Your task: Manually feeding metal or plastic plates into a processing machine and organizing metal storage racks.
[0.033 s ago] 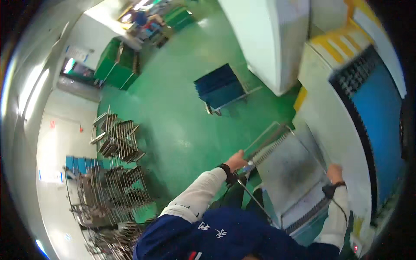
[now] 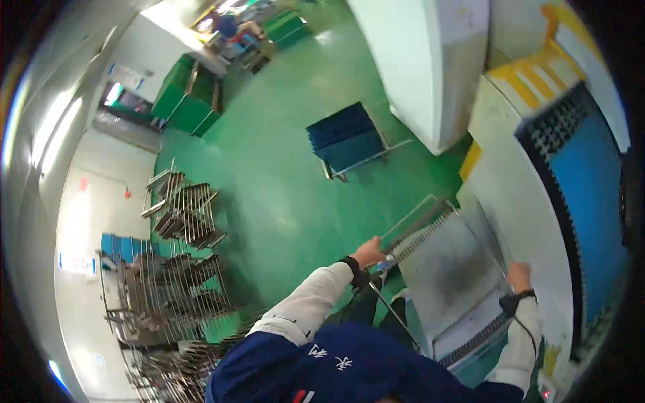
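A metal rack [image 2: 422,240] with thin rods and toothed, spring-like strips along its sides is between my hands, in front of me. My left hand [image 2: 369,254] is closed around the rod on its left side. My right hand [image 2: 519,277] is closed on the rod at its right side. A grey, stained flat panel [image 2: 451,258] shows between the strips; whether it belongs to the rack, I cannot tell. Dark bands circle both wrists. My lower body partly hides the near end of the rack.
Close on my right stands a pale machine [image 2: 500,154] with yellow edges and a blue bed [image 2: 584,201]. A white cabinet [image 2: 420,74] is beyond. Ahead, a low stand [image 2: 346,138] holds dark blue sheets. Several metal racks [image 2: 185,282] crowd the left wall. Green bins [image 2: 188,97] stand far off.
The view has shifted slightly, so the room sits a little further right. Both hands keep their hold on the rack, which has barely moved.
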The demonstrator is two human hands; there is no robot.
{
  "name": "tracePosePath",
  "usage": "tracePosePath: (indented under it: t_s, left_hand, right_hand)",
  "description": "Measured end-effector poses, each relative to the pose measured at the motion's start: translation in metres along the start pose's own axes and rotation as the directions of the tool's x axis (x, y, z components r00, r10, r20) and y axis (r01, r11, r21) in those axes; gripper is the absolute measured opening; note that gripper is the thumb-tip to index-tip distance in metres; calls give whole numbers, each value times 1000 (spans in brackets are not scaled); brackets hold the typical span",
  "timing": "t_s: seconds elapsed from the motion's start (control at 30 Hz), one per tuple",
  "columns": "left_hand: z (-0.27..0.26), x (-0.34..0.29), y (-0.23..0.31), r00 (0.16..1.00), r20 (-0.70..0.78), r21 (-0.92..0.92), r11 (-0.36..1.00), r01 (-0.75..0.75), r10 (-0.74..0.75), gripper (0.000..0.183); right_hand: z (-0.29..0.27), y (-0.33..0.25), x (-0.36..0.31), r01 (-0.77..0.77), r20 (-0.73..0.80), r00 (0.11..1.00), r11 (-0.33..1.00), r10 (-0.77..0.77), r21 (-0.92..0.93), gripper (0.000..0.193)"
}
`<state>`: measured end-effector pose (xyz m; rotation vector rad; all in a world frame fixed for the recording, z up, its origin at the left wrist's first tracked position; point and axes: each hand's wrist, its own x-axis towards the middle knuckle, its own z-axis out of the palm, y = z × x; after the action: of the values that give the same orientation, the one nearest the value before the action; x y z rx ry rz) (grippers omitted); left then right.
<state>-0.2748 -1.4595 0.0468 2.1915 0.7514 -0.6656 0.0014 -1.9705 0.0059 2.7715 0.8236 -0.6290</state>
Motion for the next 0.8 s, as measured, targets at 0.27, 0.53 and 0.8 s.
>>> tracePosePath:
  t_s: [0.27, 0.53, 0.8]
  left_hand:
    - [16, -1, -12, 999, -42, -95, 995, -10, 6, 65]
    - [18, 11, -7, 999, -17, -119, 992, -32, 30, 62]
    - [9, 13, 8, 999, 28, -163, 986, -34, 39, 62]
  right_hand:
    - [1, 0, -3, 113, -28, 992, 966, -123, -232, 8]
    - [29, 16, -12, 5, -121, 992, 985, -26, -170, 13]
    - [90, 58, 16, -447, -74, 837, 754, 543, 481, 10]
